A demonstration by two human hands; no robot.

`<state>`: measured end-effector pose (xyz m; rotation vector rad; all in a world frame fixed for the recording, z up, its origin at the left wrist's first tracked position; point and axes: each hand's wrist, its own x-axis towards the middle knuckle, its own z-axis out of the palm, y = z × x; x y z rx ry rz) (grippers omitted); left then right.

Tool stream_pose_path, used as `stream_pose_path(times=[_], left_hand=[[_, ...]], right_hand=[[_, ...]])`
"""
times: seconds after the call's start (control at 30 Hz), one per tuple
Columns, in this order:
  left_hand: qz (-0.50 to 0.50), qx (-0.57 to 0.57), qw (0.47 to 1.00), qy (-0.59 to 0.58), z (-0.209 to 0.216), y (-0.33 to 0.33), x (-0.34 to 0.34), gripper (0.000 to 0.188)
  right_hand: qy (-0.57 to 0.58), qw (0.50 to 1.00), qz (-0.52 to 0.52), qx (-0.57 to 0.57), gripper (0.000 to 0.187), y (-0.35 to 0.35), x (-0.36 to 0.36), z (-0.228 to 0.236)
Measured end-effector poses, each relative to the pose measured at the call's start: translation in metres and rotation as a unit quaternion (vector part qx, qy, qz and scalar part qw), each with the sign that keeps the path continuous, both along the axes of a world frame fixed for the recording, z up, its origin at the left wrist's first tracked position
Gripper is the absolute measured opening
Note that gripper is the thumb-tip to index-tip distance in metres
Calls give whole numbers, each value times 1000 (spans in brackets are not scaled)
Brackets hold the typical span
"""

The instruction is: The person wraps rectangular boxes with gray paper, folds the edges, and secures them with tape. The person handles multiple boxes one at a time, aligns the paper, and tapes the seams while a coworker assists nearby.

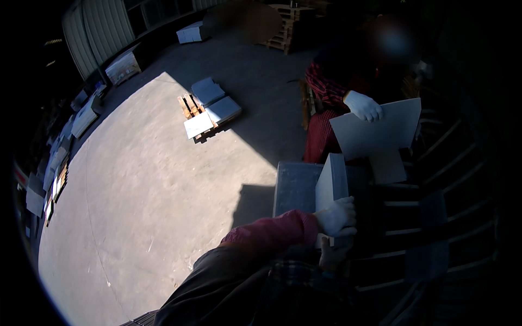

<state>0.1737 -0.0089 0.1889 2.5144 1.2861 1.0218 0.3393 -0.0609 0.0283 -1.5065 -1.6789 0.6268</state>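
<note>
A thick pale slab, perhaps several boards pressed together (332, 182), stands on edge before me, tilted slightly. My left hand (336, 215), in a white glove below a pink sleeve, is closed round its near end. Just below, my right hand (333, 254) is in shadow, its thumb up against the slab's lower near corner; most of its fingers are hidden. Behind and left of the slab lies a flat grey panel stack (293, 187). Across from me, a person's white-gloved hand (363, 106) holds a large pale sheet (383, 130) upright by its top edge.
Dark slatted racking (399, 232) runs along the right side. On the floor ahead stands a wooden pallet (190, 106) bearing several panels. Stacked pallets (283, 32) stand far back, and a row of panel stacks (84, 117) lines the left. Strong sunlight falls on the concrete floor (157, 179).
</note>
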Motion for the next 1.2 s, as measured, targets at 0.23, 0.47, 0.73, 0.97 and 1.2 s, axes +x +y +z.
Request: stream_pose_path(times=[0.23,0.47,0.73,0.97,1.2], left_hand=[[-10,0,1000,-3,-12,5,3,33],[-7,14,1000,-3,-19,7,-11,32],[-12,17,1000,3,-8,5,-6,32],[-17,4,1000,12,-4,4,-6,30],[-30,-37,999,7,6,7,2,28]], right_hand=[[53,996,-37,-68,88,-4,-5,12],[9,997,-6,-71,83,0,-2,-7],[-11,997,11,-74,80,3,2,-7],[-21,997,32,-72,77,-2,0,-9],[-142,982,126,10,76,13,22,-38]])
